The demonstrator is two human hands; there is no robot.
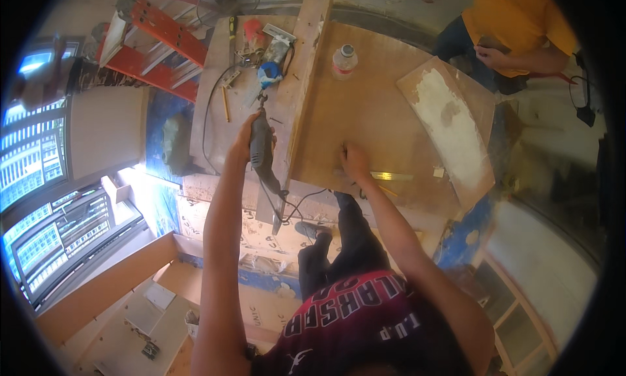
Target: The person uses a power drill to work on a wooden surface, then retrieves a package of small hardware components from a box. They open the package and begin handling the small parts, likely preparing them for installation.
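Observation:
My left hand [244, 141] is wrapped around a slim grey corded power tool [262, 148], its metal end toward the far side of the workbench. The tool is above the left part of the bench, and its dark cord hangs from the near end. My right hand [354, 161] is closed over the brown wooden board [365, 109], near its front edge. What its fingers hold, if anything, is too small to make out. Beside that wrist lies a flat, shiny yellowish strip [392, 176]. A long narrow plank [305, 83] runs between the two hands.
Beyond the tool lie a blue tape measure [268, 73], a yellow pencil [226, 104] and small hardware. A clear bottle [344, 62] stands on the board. A curved panel [450, 122] lies right. An orange-shirted person [515, 24] is at far right; a red ladder [163, 30] stands far left.

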